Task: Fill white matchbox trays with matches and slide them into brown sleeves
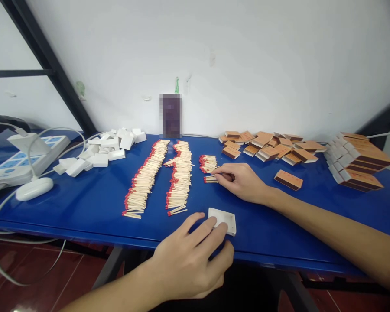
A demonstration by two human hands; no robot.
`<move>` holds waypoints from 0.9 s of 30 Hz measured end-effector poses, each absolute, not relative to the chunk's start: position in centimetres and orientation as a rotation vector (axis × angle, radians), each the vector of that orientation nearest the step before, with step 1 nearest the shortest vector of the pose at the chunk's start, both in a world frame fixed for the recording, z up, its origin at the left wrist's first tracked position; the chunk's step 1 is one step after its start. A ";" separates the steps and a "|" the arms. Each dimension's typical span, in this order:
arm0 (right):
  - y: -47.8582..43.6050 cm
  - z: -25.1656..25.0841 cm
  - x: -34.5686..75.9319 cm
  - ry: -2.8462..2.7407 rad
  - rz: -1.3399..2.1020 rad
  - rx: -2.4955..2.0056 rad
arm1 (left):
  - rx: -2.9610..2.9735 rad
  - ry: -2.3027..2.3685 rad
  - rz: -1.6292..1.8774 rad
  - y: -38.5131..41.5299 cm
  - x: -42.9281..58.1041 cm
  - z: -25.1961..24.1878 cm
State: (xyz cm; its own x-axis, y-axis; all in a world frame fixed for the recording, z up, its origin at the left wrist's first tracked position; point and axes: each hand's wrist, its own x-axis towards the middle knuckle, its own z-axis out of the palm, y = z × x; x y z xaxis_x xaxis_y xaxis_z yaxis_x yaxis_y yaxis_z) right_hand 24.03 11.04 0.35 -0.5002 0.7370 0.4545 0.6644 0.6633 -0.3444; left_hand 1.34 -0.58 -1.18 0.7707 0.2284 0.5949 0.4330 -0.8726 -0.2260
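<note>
My left hand (190, 255) rests at the front edge of the blue table (94, 203), its fingers pinching a small white matchbox tray (224, 219). My right hand (242, 181) reaches to a small bunch of red-tipped matches (209, 167), with its fingertips closed on a few of them at the bunch's near end. Two long rows of matches (164, 177) lie left of that bunch.
A heap of empty white trays (102, 151) lies at the back left, beside a power strip (26, 158) with cables. Orange matchbox sleeves (269, 147) are scattered at the back right, one lone sleeve (288, 180) lies nearer, and stacked boxes (355, 162) stand at the far right.
</note>
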 end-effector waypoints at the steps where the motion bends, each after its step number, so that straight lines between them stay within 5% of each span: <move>1: 11.0 0.4 24.1 -2.291 0.160 -1.101 | -2.612 -0.507 -0.815 -0.6 1.3 -1.2; 27: 11.1 0.5 24.0 -2.355 0.129 -1.139 | -2.617 -0.496 -0.784 -0.6 1.3 -1.0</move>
